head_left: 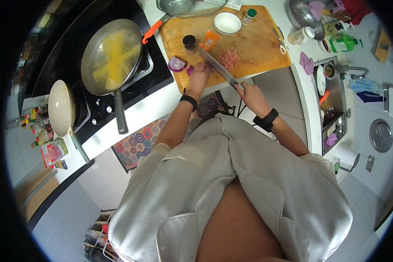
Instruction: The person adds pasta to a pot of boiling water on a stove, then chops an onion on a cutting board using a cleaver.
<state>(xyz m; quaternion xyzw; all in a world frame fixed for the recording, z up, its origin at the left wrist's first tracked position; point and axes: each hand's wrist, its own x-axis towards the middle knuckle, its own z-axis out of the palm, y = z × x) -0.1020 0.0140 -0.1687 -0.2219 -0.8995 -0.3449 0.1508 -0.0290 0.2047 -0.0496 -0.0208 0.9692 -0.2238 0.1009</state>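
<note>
My right hand [252, 98] grips the handle of a kitchen knife [220, 69]. Its long blade slants up and left over the wooden cutting board [260, 41]. Close beside the blade, my left hand [199, 77] is closed with curled fingers on a piece of red onion [190, 70], partly hidden by the hand. A larger cut red onion half [177, 64] lies at the board's left edge. Beyond the blade is a small heap of chopped pink meat [229, 57]. A dark-capped jar [189, 45] and an orange packet [211, 40] stand near the knife tip.
On the stove at left, a pan [91, 65] holds dry spaghetti [115, 54], its handle reaching over the counter edge. A pale pan [60, 108] sits nearer. The board also bears a white bowl [227, 23], a green-capped shaker [249, 16] and scissors [284, 47]. At right is a sink [335, 105].
</note>
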